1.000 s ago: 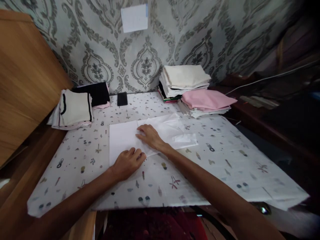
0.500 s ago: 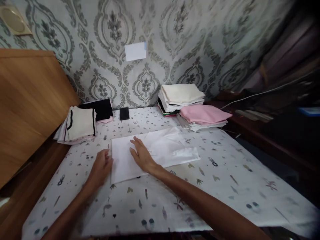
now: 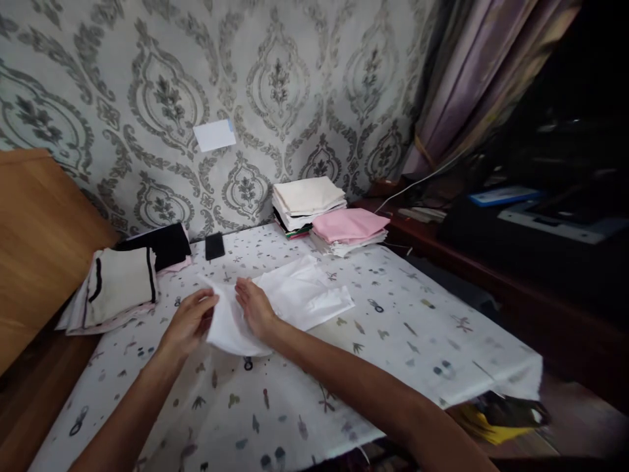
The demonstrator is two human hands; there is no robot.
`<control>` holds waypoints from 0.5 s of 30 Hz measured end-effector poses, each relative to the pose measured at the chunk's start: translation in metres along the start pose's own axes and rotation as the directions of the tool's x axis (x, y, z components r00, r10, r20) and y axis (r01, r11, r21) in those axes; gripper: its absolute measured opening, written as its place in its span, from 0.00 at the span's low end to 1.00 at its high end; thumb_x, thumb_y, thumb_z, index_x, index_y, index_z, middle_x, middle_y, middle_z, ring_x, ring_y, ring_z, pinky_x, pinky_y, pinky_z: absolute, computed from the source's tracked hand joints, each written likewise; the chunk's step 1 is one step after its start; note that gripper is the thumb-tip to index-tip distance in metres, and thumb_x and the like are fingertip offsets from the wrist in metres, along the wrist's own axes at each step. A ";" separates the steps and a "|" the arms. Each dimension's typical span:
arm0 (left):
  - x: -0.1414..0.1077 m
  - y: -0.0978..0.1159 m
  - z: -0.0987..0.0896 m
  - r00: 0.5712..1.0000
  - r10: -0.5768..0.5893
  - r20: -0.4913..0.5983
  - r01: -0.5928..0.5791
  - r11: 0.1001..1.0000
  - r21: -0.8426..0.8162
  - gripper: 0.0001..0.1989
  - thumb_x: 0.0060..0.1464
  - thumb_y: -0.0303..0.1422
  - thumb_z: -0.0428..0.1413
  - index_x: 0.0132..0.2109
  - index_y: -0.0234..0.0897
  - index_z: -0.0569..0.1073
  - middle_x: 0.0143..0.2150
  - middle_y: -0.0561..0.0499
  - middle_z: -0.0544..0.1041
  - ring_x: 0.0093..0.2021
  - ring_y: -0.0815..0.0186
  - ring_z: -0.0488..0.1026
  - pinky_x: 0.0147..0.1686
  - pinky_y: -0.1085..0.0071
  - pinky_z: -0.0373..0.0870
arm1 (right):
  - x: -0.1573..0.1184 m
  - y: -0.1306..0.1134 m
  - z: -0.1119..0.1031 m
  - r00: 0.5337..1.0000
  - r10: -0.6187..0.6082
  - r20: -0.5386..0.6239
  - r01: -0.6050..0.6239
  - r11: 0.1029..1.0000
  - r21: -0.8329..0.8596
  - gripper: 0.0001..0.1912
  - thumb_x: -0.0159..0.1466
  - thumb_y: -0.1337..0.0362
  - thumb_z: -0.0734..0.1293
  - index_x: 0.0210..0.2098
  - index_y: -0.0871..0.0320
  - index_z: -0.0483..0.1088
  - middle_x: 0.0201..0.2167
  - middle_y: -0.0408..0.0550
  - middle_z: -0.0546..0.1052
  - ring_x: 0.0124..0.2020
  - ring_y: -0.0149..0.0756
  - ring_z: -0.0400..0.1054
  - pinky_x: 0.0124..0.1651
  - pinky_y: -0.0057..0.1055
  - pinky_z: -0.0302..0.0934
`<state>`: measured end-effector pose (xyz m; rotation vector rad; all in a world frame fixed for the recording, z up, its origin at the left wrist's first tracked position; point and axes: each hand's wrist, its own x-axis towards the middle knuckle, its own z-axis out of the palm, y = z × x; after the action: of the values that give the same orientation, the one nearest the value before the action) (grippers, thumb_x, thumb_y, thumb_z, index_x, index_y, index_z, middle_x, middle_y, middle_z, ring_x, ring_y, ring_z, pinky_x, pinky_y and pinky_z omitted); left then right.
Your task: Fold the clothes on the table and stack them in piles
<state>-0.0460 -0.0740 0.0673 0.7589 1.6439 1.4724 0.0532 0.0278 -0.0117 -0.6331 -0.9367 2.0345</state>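
A white cloth lies on the patterned table cover, its left end lifted and curved up between my hands. My left hand has its fingers closed on that lifted left edge; the fingertips are partly hidden behind the cloth. Against the cloth's upper side rests my right hand, fingers stretched out with nothing gripped. The right part of the cloth lies flat with creases.
Folded cream and black cloths are stacked at the left by a wooden panel. A dark phone-like object lies near the wall. Behind stand a cream-topped stack and a pink-topped stack.
The cloth's left end has risen off the table, and my left hand now holds its edge. The whole view has turned to the right.
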 end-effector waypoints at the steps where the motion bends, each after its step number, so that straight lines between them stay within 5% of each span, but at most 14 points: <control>1: 0.004 0.003 0.015 0.995 0.083 0.062 -0.086 0.996 0.036 0.23 0.40 0.47 0.66 0.40 0.37 0.73 0.34 0.49 0.79 0.34 0.62 0.77 0.35 0.67 0.74 | 0.002 -0.008 -0.004 0.996 0.071 0.048 -0.077 0.989 0.126 0.22 0.68 0.46 0.56 0.46 0.55 0.71 0.48 0.52 0.77 0.52 0.41 0.71 0.55 0.41 0.65; 3: 0.013 -0.001 0.045 0.947 0.270 0.173 -0.304 0.928 0.215 0.23 0.51 0.50 0.59 0.46 0.38 0.74 0.45 0.44 0.80 0.48 0.56 0.77 0.50 0.59 0.73 | 0.003 -0.027 -0.014 0.967 0.185 0.178 -0.229 0.935 0.271 0.30 0.69 0.41 0.51 0.45 0.57 0.71 0.40 0.53 0.79 0.44 0.44 0.75 0.48 0.42 0.69; 6: 0.024 -0.022 0.083 0.850 0.459 0.260 -0.522 0.663 0.537 0.24 0.60 0.48 0.51 0.56 0.39 0.71 0.65 0.39 0.68 0.67 0.52 0.61 0.66 0.50 0.55 | 0.002 -0.053 -0.034 0.929 0.253 0.270 -0.340 0.873 0.351 0.37 0.69 0.39 0.44 0.47 0.60 0.71 0.34 0.52 0.79 0.37 0.45 0.76 0.43 0.43 0.71; 11: 0.037 -0.049 0.132 0.799 0.424 0.427 -0.580 0.357 0.732 0.29 0.67 0.44 0.38 0.68 0.33 0.57 0.73 0.37 0.51 0.74 0.54 0.43 0.69 0.46 0.42 | 0.002 -0.086 -0.071 0.939 0.206 0.274 -0.305 0.867 0.394 0.40 0.69 0.38 0.42 0.53 0.60 0.69 0.38 0.53 0.80 0.37 0.44 0.76 0.46 0.43 0.70; 15: 0.047 -0.048 0.169 0.770 0.380 0.513 -0.621 0.260 0.739 0.30 0.68 0.44 0.35 0.70 0.32 0.53 0.73 0.36 0.49 0.74 0.54 0.42 0.69 0.46 0.43 | 0.002 -0.108 -0.103 0.960 0.136 0.244 -0.209 0.929 0.304 0.40 0.69 0.40 0.40 0.54 0.60 0.67 0.40 0.54 0.80 0.40 0.46 0.76 0.49 0.46 0.69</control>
<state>0.0776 0.0454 0.0091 2.1776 2.0419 0.6429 0.1724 0.1145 0.0114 -0.3230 -0.6559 2.3886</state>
